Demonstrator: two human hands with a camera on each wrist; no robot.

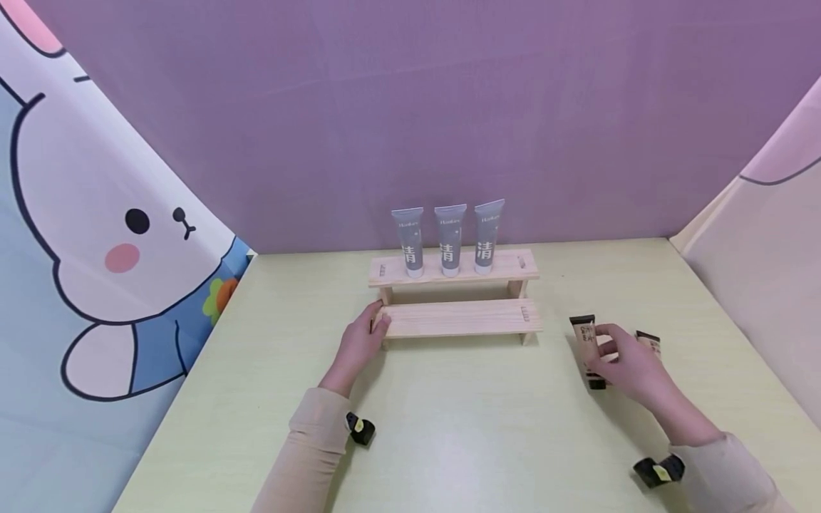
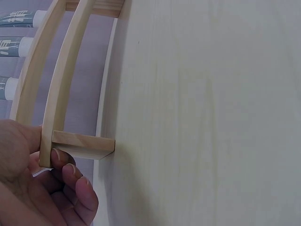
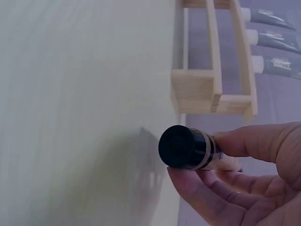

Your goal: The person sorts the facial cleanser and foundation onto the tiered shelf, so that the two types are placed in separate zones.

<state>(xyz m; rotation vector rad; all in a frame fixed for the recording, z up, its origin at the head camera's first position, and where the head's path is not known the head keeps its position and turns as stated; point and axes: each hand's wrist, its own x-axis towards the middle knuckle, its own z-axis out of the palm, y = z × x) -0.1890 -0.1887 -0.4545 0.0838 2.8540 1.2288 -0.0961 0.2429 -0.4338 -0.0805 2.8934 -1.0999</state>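
Observation:
A two-tier wooden rack [image 1: 457,318] stands on the table. My left hand [image 1: 361,342] pinches the left end of its lower board, thumb on top and forefinger underneath, as the left wrist view shows. On the upper board, three grey tubes [image 1: 450,241] with white caps stand upright in a row. To the right of the rack, my right hand [image 1: 631,363] grips a beige tube [image 1: 586,340] between thumb and fingers. Its black cap [image 3: 178,147] points down. A second beige tube [image 1: 649,340] with a dark end shows partly behind the right hand.
The pale table [image 1: 462,427] reaches back to a purple cloth wall [image 1: 449,107]. A cloth printed with a cartoon rabbit [image 1: 128,214] hangs along the left side, and another pale cloth [image 1: 763,271] along the right.

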